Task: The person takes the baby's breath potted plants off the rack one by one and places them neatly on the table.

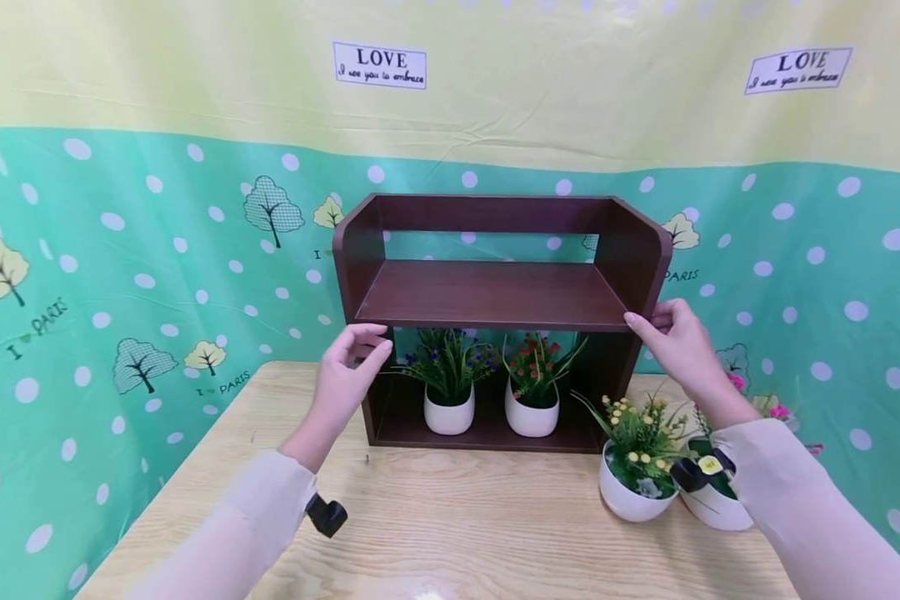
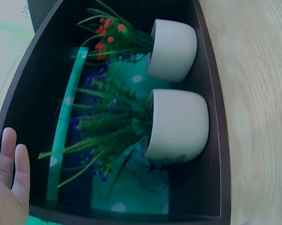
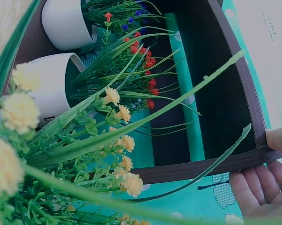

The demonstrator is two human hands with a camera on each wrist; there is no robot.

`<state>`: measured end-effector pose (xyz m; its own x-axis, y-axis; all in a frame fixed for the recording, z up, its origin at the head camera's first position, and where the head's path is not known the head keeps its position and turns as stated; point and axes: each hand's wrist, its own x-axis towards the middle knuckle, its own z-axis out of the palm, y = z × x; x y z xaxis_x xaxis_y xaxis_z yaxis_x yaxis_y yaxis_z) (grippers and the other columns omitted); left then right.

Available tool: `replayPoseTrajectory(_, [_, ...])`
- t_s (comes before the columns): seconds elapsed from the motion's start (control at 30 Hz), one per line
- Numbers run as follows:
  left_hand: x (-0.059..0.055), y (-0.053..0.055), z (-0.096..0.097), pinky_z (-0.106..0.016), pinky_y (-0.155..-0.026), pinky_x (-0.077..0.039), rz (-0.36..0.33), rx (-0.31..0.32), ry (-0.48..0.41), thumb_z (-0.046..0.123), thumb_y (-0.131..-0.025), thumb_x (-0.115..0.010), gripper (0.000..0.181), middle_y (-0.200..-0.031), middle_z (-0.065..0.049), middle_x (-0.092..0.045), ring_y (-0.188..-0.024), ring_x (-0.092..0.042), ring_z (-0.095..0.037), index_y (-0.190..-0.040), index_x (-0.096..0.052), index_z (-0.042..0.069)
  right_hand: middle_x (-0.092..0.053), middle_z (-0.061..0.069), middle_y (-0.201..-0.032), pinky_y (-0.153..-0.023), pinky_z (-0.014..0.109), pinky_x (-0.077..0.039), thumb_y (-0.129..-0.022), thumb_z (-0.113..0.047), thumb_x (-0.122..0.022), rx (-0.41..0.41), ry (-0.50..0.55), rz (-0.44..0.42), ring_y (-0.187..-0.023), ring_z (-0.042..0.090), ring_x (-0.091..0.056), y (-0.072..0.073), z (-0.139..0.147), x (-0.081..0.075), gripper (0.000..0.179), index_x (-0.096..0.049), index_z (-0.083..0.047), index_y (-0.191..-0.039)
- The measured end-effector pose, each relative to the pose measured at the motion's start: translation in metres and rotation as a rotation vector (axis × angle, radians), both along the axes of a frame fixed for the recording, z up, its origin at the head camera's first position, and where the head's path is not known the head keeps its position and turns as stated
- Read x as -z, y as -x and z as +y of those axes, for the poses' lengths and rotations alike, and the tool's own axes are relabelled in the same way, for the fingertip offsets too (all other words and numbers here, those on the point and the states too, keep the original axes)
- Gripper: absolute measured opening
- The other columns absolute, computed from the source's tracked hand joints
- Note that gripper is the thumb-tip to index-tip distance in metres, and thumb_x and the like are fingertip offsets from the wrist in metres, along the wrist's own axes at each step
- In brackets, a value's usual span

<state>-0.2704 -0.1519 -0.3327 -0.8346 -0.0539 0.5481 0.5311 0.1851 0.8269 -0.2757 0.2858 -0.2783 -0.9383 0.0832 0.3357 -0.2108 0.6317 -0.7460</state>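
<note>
A dark brown two-tier wooden shelf (image 1: pixel 495 293) stands upright on the table. My right hand (image 1: pixel 678 342) holds its right side panel at the height of the middle board, thumb on the front edge and fingers along the outer face. At the left side, my left hand (image 1: pixel 351 367) is beside the front edge, its fingers (image 2: pixel 22 173) fairly straight and holding nothing. On the lower tier sit two white pots, one with a blue-flowered plant (image 1: pixel 450 375) and one with a red-flowered plant (image 1: pixel 534 383). The upper tier carries no pots.
A yellow-flowered potted plant (image 1: pixel 637 458) stands on the wooden table (image 1: pixel 450 517) at the shelf's front right. Beside it, a pink-flowered potted plant (image 1: pixel 720 507) is partly hidden by my right forearm. A patterned curtain (image 1: pixel 157 275) hangs behind the shelf.
</note>
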Motion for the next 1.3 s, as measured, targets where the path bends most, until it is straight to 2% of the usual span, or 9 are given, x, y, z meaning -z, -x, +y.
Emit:
replayPoseTrajectory(0.13, [0.004,-0.001,0.011,-0.024,-0.077,-0.052,-0.017,0.096,0.026,0.015,-0.096,-0.069,0.027,-0.108,-0.008,-0.064,-0.094,-0.063,-0.017,-0.120,-0.065,0.004,-0.049,0.022,-0.119,-0.067,0.019,-0.047,-0.099,-0.054,-0.053,-0.006,0.003,0.002,-0.098,0.031,-0.049,0.000,0.000,0.001,0.071,-0.038,0.007,-0.132])
replayPoseTrajectory(0.33, [0.015,-0.002,0.032,-0.028,-0.080,-0.052,-0.069,0.170,0.124,0.019,-0.095,-0.071,0.027,-0.113,-0.010,-0.067,-0.099,-0.064,-0.017,-0.119,-0.067,0.007,-0.049,0.021,-0.120,-0.067,0.020,-0.047,-0.099,-0.054,-0.053,-0.009,0.010,0.002,-0.098,0.030,-0.049,0.001,-0.001,0.003,0.070,-0.038,0.006,-0.132])
replayPoseTrajectory(0.5, [0.030,-0.004,0.050,-0.034,-0.085,-0.053,-0.112,0.279,0.235,0.018,-0.095,-0.072,0.027,-0.119,-0.005,-0.068,-0.104,-0.064,-0.018,-0.120,-0.068,0.012,-0.049,0.021,-0.120,-0.067,0.019,-0.047,-0.099,-0.054,-0.053,-0.008,0.006,0.002,-0.099,0.030,-0.049,0.001,-0.001,0.003,0.071,-0.039,0.007,-0.132])
replayPoseTrajectory(0.67, [0.041,-0.007,0.066,-0.037,-0.089,-0.054,-0.155,0.386,0.253,0.019,-0.094,-0.073,0.027,-0.122,0.001,-0.067,-0.105,-0.065,-0.017,-0.121,-0.069,0.015,-0.049,0.022,-0.120,-0.067,0.018,-0.046,-0.099,-0.053,-0.053,-0.013,0.007,0.007,-0.099,0.031,-0.050,0.003,-0.002,0.002,0.070,-0.039,0.007,-0.132])
replayPoseTrajectory(0.77, [0.048,-0.006,0.074,-0.038,-0.090,-0.054,-0.191,0.414,0.255,0.021,-0.094,-0.073,0.030,-0.124,0.002,-0.066,-0.107,-0.065,-0.017,-0.122,-0.068,0.017,-0.049,0.022,-0.120,-0.067,0.018,-0.047,-0.100,-0.052,-0.053,-0.021,0.010,0.012,-0.100,0.030,-0.050,0.003,-0.002,0.003,0.069,-0.039,0.008,-0.132])
replayPoseTrajectory(0.87, [0.063,0.001,0.082,-0.036,-0.092,-0.053,-0.201,0.436,0.277,0.024,-0.094,-0.073,0.034,-0.125,0.003,-0.066,-0.110,-0.063,-0.018,-0.127,-0.066,0.019,-0.049,0.022,-0.119,-0.066,0.018,-0.047,-0.100,-0.051,-0.053,-0.025,0.011,0.014,-0.098,0.030,-0.050,0.003,-0.001,0.003,0.068,-0.038,0.008,-0.131])
replayPoseTrajectory(1.03, [0.087,0.009,0.099,-0.049,-0.103,-0.044,-0.219,0.468,0.313,0.026,-0.095,-0.071,0.048,-0.133,-0.003,-0.060,-0.123,-0.056,-0.025,-0.139,-0.056,0.011,-0.049,0.021,-0.117,-0.066,0.018,-0.047,-0.100,-0.053,-0.053,-0.018,0.000,0.008,-0.096,0.029,-0.051,0.002,0.002,0.002,0.069,-0.038,0.007,-0.131])
replayPoseTrajectory(1.13, [0.100,0.015,0.108,-0.054,-0.106,-0.039,-0.233,0.464,0.310,0.025,-0.094,-0.073,0.059,-0.140,-0.009,-0.055,-0.129,-0.052,-0.028,-0.145,-0.048,0.007,-0.049,0.021,-0.118,-0.066,0.018,-0.047,-0.099,-0.053,-0.053,-0.021,0.001,0.001,-0.096,0.029,-0.051,0.003,0.002,0.002,0.070,-0.038,0.007,-0.131])
replayPoseTrajectory(1.3, [0.113,0.029,0.127,-0.050,-0.111,-0.036,-0.282,0.437,0.269,0.025,-0.091,-0.076,0.075,-0.150,-0.014,-0.044,-0.137,-0.043,-0.031,-0.152,-0.036,0.006,-0.049,0.021,-0.118,-0.066,0.017,-0.048,-0.100,-0.051,-0.053,-0.024,0.011,0.009,-0.096,0.028,-0.052,0.003,0.003,0.003,0.068,-0.038,0.007,-0.132])
